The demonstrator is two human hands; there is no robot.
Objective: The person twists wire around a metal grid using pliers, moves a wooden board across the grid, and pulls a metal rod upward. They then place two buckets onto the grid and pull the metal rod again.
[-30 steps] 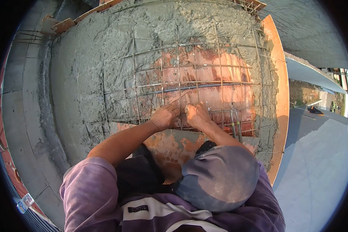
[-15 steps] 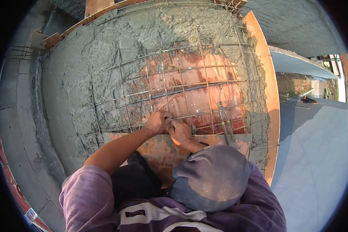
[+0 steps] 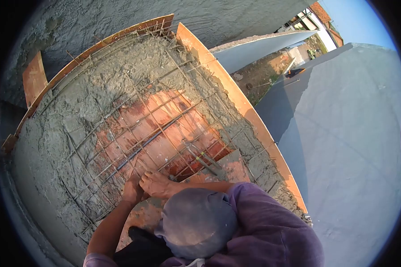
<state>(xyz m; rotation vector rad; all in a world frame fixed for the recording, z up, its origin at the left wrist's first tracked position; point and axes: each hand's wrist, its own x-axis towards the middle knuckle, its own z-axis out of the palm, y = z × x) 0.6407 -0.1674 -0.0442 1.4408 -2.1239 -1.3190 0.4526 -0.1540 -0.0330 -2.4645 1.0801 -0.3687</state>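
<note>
My left hand [image 3: 132, 189] and my right hand [image 3: 157, 184] are close together at the near edge of a rebar mesh [image 3: 155, 119]. The right fingers curl inward beside the left hand, whose fingertips are partly covered. Both hands look closed at a bar, but anything small between the fingers is hidden. Rusty pincers [image 3: 203, 159] with yellow marks on the handles lie on the mesh to the right. Beneath the bars shows a wet reddish plywood panel [image 3: 165, 104]. A mud-stained board [image 3: 237, 165] lies across the near side.
Wet grey concrete [image 3: 80, 102] surrounds the bare panel and partly buries the bars. Upright plywood formwork [image 3: 240, 100] edges the right side; another plywood strip [image 3: 89, 51] curves along the far side. A grey wall [image 3: 352, 133] stands at right. Rounded grey cloth [image 3: 198, 222] blocks the near view.
The view has turned, so the mesh and formwork now appear tilted. My hands remain together near the mesh's edge, with the right hand now more over the left. The pincers remain on the mesh.
</note>
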